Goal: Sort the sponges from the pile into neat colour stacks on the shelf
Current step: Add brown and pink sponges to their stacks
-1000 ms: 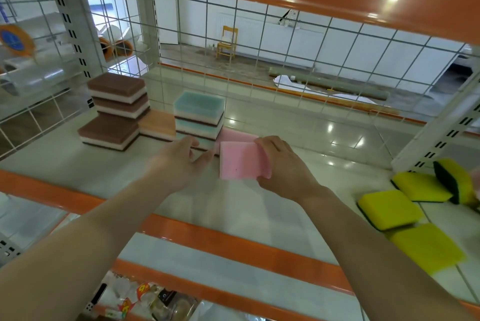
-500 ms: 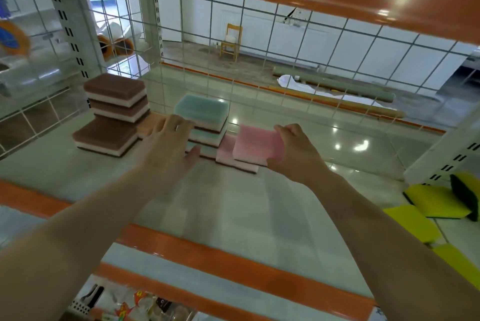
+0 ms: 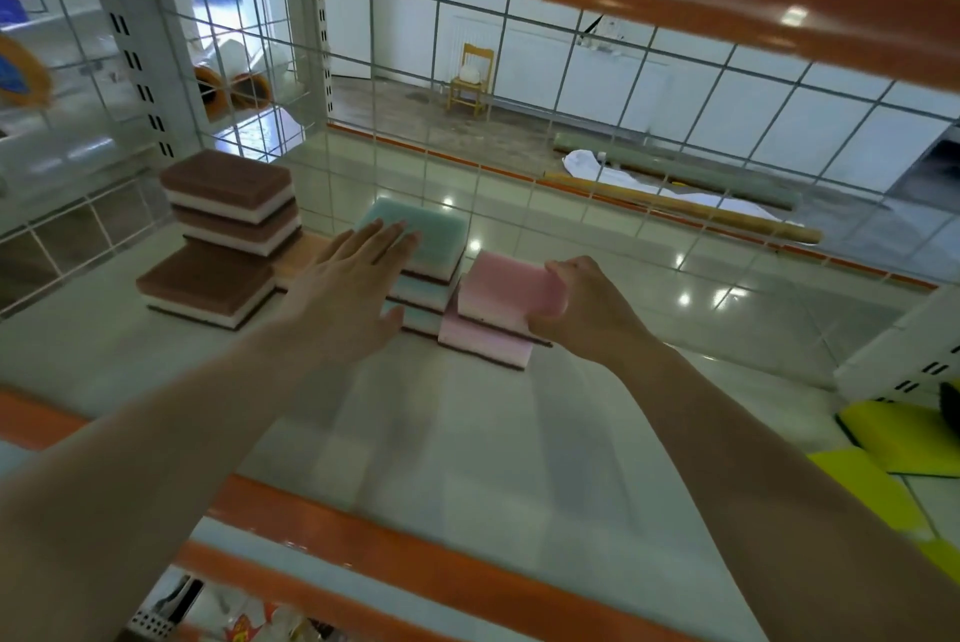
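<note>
Pink sponge [image 3: 506,285] with rounded corners, right hand [image 3: 587,316] pinching its edge

Brown-topped rectangular foam sponges [image 3: 227,184]: three
Teal rectangular foam sponges [image 3: 431,230]: three
Pink rectangular foam sponges [image 3: 501,285]: two
Yellow rectangular foam sponges [image 3: 893,431]: at least two, partly cut off
Peach rectangular foam sponge [image 3: 301,254]: one
</note>
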Demonstrator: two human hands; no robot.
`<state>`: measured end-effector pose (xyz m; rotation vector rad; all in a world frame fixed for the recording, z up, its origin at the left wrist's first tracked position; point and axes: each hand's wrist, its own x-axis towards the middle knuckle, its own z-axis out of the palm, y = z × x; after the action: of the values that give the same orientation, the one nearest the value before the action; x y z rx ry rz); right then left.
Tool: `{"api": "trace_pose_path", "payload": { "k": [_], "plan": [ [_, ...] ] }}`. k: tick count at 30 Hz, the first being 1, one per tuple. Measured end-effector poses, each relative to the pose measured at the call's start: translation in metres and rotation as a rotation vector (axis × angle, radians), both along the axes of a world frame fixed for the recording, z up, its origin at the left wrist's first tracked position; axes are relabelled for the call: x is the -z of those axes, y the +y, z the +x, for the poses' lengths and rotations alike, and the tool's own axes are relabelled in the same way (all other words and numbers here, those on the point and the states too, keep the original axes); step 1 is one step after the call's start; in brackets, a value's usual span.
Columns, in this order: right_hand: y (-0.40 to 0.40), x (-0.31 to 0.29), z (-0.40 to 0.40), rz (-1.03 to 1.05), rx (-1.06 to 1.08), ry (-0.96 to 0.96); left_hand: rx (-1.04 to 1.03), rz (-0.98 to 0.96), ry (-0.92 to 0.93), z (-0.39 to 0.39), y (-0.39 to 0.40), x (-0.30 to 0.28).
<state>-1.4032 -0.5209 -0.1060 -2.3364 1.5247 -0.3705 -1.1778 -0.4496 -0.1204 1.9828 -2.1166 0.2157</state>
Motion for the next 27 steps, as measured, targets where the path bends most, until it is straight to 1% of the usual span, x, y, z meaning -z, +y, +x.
{"api": "trace_pose_path", "payload": {
  "k": [4, 9, 27],
  "plan": [
    [-0.005, 0.002, 0.003, 0.010, -0.027, 0.007, 0.044, 0.037, 0.011, 0.001, -0.005, 0.000],
    [-0.010, 0.005, 0.008, 0.006, -0.046, -0.003, 0.066, 0.021, 0.020, 0.000, -0.008, -0.001],
    [-0.015, 0.013, 0.012, 0.035, -0.048, -0.010, 0.054, 0.020, 0.084, 0.000, -0.012, -0.001]
  ]
}}
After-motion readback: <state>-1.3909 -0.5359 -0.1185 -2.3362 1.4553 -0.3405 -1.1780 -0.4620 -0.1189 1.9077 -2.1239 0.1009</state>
